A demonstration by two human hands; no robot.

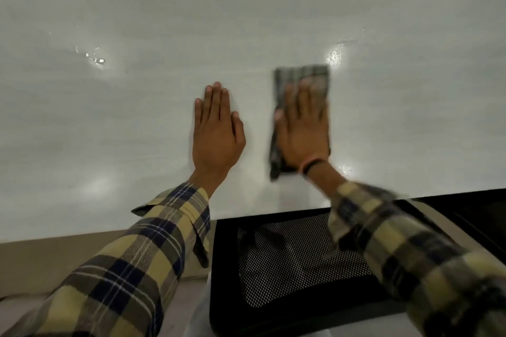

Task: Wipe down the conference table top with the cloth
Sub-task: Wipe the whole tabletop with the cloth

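Observation:
The white glossy conference table top [137, 104] fills most of the view. A folded grey checked cloth [315, 74] lies flat on it, right of centre. My right hand [302, 131] presses flat on the cloth, fingers spread, and looks motion-blurred. My left hand [216, 131] rests flat on the bare table just to the left of the cloth, fingers together, holding nothing. Both arms wear yellow and navy plaid sleeves.
A black mesh-backed chair [295, 262] stands pushed against the table's near edge, under my right arm. Wet droplets [95, 59] glint at the left, and a bright wet patch [335, 55] lies just beyond the cloth. Beige floor [41, 260] shows at lower left.

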